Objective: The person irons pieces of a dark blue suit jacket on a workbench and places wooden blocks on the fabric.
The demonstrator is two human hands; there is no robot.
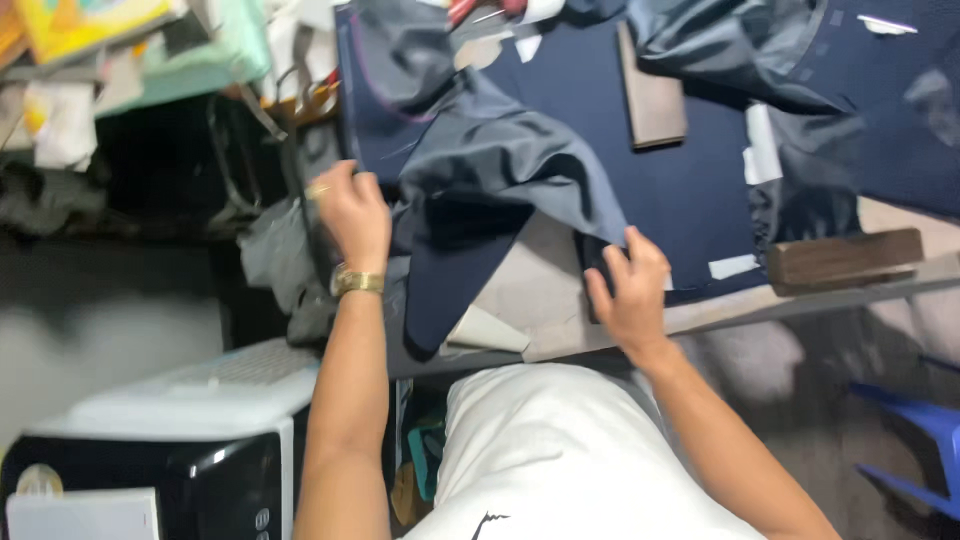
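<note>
Here, at the far left, a black-and-white appliance (170, 440) stands below the table edge, and above it a heap of papers and cloth (120, 60) crowds a shelf. Next comes the left hand (350, 210), a gold watch (357, 282) on its wrist, reaching to the left edge of the dark navy fabric (690, 190) that covers the worktable (540, 290). Its fingers curl over the grey lining fabric (500, 150), which lies bunched and folded on top of the navy cloth; the picture is blurred, so I cannot tell whether they pinch it or only press on it. A corner of the navy cloth hangs off the table's near edge between the two arms.

The right hand (630, 290) rests at the near edge of the navy cloth, fingers spread and pressing flat. Farther right, one wooden block (652, 95) lies on the cloth near the top, and a second, darker wooden block (845, 258) sits close to the table's near edge.

A pull on the bunched lining could drag the navy cloth askew and spoil its lie, since only the spread right hand pins it. The overhanging corner could slide further off under its own weight. The darker block, so near the edge, could tip to the floor if the cloth beneath it shifts.
</note>
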